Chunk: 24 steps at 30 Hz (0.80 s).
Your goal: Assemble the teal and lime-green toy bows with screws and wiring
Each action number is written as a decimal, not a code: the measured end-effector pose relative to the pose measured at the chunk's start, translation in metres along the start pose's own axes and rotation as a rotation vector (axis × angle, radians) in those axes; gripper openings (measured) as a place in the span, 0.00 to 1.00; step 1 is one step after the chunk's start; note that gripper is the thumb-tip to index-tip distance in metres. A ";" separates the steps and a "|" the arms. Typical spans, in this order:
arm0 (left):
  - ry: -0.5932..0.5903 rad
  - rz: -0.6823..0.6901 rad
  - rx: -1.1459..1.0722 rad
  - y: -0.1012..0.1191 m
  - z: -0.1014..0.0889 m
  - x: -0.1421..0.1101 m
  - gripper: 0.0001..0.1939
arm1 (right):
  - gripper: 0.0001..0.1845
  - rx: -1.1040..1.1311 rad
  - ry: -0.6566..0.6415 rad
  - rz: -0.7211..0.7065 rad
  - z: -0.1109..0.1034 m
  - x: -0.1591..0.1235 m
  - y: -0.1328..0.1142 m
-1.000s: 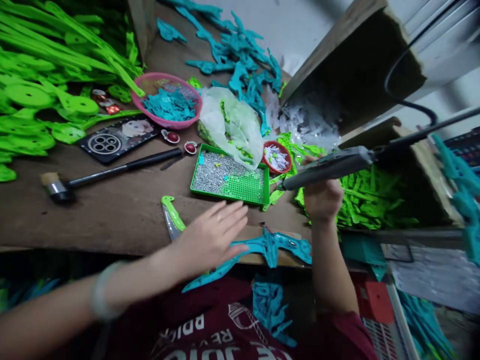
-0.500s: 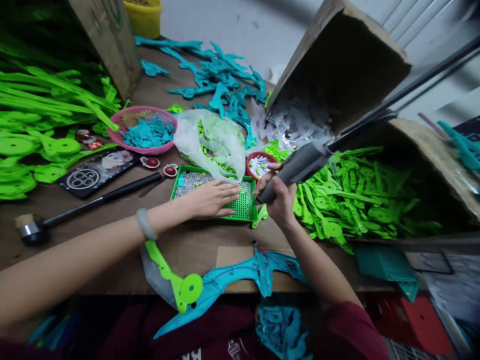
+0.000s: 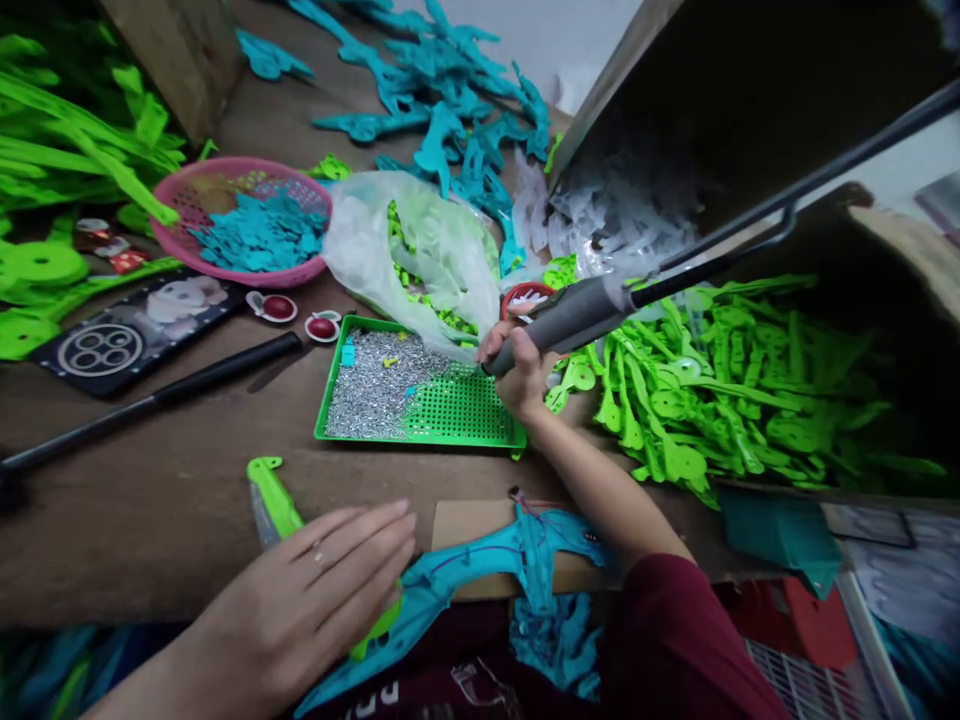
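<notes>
My right hand [image 3: 521, 370] is closed around a grey electric screwdriver [image 3: 577, 318], whose tip points down-left above the green perforated tray [image 3: 469, 410]. Small silver screws [image 3: 371, 385] fill the tray's left part. My left hand [image 3: 322, 590], fingers stretched out and a ring on one of them, lies over a lime green plastic part [image 3: 276, 500], hiding its round end. Its thumb is out of sight. Beneath and beside that hand a long teal plastic piece [image 3: 472, 562] with thin wires rests at the table's front edge, partly on a cardboard sheet [image 3: 469, 515].
A pink basket [image 3: 240, 270] of teal pieces and a plastic bag [image 3: 360, 225] of lime bits stand behind the tray. Lime parts [image 3: 690, 390] are heaped at right by an open carton [image 3: 600, 110]. A black-handled hammer [image 3: 225, 380] and a patterned phone [image 3: 112, 335] lie left.
My left hand has moved from the screw tray down to the lime part near the table edge. The right hand still grips the screwdriver, and the view has shifted closer.
</notes>
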<state>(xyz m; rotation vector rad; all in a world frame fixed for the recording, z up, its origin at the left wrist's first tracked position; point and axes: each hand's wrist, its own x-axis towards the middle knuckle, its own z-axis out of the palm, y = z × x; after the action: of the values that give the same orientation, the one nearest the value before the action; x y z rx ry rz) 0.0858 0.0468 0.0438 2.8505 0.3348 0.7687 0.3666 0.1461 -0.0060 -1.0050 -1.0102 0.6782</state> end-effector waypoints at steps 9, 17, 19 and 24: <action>0.040 -0.178 -0.128 0.034 0.035 -0.098 0.14 | 0.20 -0.006 0.058 -0.006 0.004 0.002 -0.002; 0.055 -0.120 -0.001 0.035 0.060 -0.071 0.20 | 0.19 0.013 0.065 -0.047 0.009 0.008 0.005; 0.044 -0.122 -0.001 0.035 0.065 -0.061 0.21 | 0.19 0.009 0.075 -0.065 0.011 0.011 -0.005; -0.065 -0.144 -0.101 0.035 0.065 -0.051 0.26 | 0.10 0.114 0.079 -0.173 0.021 -0.036 -0.085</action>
<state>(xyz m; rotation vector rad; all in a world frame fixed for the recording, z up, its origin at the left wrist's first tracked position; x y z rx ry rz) 0.0827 -0.0066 -0.0282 2.7149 0.4712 0.6445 0.3348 0.0889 0.0624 -0.8282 -0.9658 0.5427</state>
